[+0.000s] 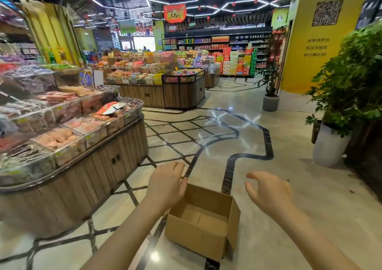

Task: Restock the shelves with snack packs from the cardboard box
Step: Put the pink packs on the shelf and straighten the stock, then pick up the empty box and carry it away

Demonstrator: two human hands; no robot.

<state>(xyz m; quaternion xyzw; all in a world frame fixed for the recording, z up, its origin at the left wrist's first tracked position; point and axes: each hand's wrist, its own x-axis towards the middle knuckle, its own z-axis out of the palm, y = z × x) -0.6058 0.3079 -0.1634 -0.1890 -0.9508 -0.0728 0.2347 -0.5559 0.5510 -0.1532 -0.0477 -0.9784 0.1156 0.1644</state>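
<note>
On the polished floor at the person's feet sits the cardboard box point(203, 221), flaps up and interior bare as far as the view shows, so the packs it brought appear to be already out. Both arms reach down toward it: the left hand point(166, 184) hangs over the box's near-left corner with fingers loosely bent and nothing in them, though whether it touches the rim I cannot tell; the right hand point(268, 193) hovers apart from the box on its other side, fingers spread and relaxed, also holding nothing. That pose suits taking the box by 2 sides to lift it away. To the left stands the wooden display stand point(93, 166), its clear bins point(62, 139) filled with wrapped snacks and a red torn carton point(110, 107) lying on top. Yellow price tags on the bins are too blurred to read. A yellow pillar point(310, 42) at right carries a QR code point(327, 12) and Chinese lines that are not legible, beside potted plants point(349, 87).
</note>
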